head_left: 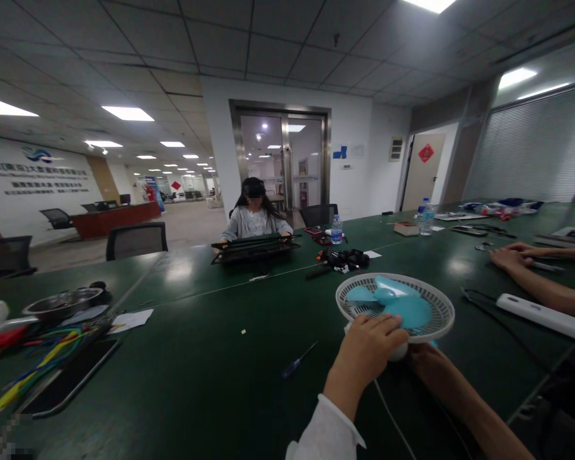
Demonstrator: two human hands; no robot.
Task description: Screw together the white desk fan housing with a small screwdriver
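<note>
A small electric fan [443,326] with a pale grid cage and light blue blades [407,310] is tilted face-up on the right side of the table, no front guard visible over the blades. My left hand [371,345], in a white sleeve, grips the near rim, its fingertips close to a blade. Beneath the cage my right hand [426,364] holds the fan from below; most of its fingers are hidden. A pale cord [388,412] trails from the fan toward me. To the left, a screwdriver [297,364] lies on the dark green table [196,377].
A person [253,214] sits opposite, handling a dark flat frame [253,249]. Another person's hands [510,255] rest at right, near a white power strip [546,316]. Bottles [336,231] and black parts [342,259] stand beyond the fan. Coloured wires [43,367] and a metal bowl [64,303] lie left.
</note>
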